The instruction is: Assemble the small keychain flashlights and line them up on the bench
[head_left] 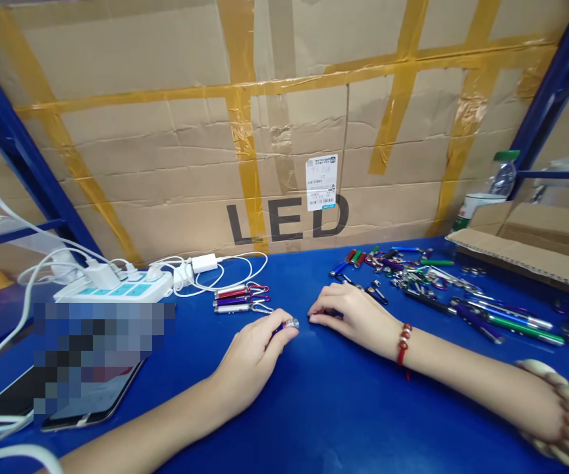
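Note:
My left hand (257,349) is closed, with a small shiny metal-and-clear cylinder (291,323) pinched between thumb and fingertips. Most of that piece is hidden by my fingers. To its right, my right hand (346,309) rests low at the blue tabletop (324,401), thumb and fingers drawn together. Whatever lies between those fingertips is too small or hidden to make out. Just beyond my left hand lie several slim keychain flashlights (238,301) in a row, red, purple and silver, with carabiner clips. Behind my right hand a few red, green and blue tubes (353,258) lie side by side.
A loose pile of coloured flashlight tubes and clips (442,283) spreads over the right side. An open cardboard box (536,237) and a bottle (492,184) stand behind it. At left are a power strip (116,289) with white cables and a phone (97,395). A large taped carton (180,164) forms the back.

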Motion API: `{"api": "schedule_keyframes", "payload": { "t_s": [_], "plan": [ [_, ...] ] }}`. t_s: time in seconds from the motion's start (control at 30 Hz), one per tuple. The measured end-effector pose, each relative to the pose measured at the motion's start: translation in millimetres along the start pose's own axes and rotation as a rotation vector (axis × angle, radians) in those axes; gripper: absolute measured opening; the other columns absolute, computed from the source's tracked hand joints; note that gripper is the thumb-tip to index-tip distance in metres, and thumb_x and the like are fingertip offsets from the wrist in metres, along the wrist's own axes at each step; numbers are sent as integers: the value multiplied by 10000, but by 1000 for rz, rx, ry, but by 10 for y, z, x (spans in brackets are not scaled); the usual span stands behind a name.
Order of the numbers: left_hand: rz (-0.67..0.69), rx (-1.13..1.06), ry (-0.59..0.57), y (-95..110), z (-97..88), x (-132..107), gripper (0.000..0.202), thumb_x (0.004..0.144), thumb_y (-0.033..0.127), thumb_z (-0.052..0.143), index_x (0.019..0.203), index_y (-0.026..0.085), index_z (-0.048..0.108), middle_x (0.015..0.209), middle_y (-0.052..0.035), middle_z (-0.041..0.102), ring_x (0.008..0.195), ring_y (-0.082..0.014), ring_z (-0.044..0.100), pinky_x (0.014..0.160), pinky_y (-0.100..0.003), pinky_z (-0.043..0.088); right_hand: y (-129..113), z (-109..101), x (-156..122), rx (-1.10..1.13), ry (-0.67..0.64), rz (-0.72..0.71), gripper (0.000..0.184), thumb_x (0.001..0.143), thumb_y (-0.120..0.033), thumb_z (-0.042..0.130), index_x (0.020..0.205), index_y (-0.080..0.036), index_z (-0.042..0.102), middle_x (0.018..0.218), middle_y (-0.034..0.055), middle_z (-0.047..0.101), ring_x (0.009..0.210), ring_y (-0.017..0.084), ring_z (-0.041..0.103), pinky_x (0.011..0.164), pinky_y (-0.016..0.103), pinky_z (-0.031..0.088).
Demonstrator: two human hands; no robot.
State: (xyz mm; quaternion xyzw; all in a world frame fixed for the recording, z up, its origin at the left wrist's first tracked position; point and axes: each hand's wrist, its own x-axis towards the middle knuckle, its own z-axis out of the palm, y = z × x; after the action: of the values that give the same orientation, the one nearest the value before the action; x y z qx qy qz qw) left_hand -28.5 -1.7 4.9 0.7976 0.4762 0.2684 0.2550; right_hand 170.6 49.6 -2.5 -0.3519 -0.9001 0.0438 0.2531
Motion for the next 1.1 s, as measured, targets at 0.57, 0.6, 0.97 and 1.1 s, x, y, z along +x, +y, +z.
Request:
{"api": "schedule_keyframes", "payload": {
  "t_s": [0.57, 0.6, 0.97, 1.1],
  "plan": [
    [186, -8, -58, -61, 27, -43, 137, 927, 234, 311, 919, 222, 447, 725, 40, 482, 645, -120, 463, 619, -221, 348, -419, -23, -62, 349, 412, -203, 35, 750, -142, 628, 776, -151, 651, 720, 21, 632, 646, 88, 577, 586, 195, 489],
    [182, -8, -57, -59, 26, -44, 136, 928, 238, 313, 908, 221, 446, 719, 41, 479, 639, -118, 460, 615, -220, 346, -420, -28, -64, 327, 429, -184, 25, 743, -145, 627, 758, -156, 643, 707, 13, 622, 632, 86, 567, 568, 192, 482],
    [144, 51, -65, -55, 18, -58, 167, 940, 267, 292, 892, 227, 447, 726, 38, 506, 632, -124, 473, 621, -230, 360, -336, -52, -111, 202, 347, -275, 107, 788, -148, 580, 841, -193, 660, 806, 26, 604, 703, 91, 577, 642, 200, 501],
    [144, 90, -74, -33, 4, -67, 159, 939, 268, 312, 935, 233, 467, 783, 24, 553, 680, -135, 514, 630, -232, 368, -305, -47, -111, 209, 261, -309, 120, 803, -144, 563, 857, -189, 660, 861, 44, 597, 712, 94, 575, 650, 207, 503]
  ]
}}
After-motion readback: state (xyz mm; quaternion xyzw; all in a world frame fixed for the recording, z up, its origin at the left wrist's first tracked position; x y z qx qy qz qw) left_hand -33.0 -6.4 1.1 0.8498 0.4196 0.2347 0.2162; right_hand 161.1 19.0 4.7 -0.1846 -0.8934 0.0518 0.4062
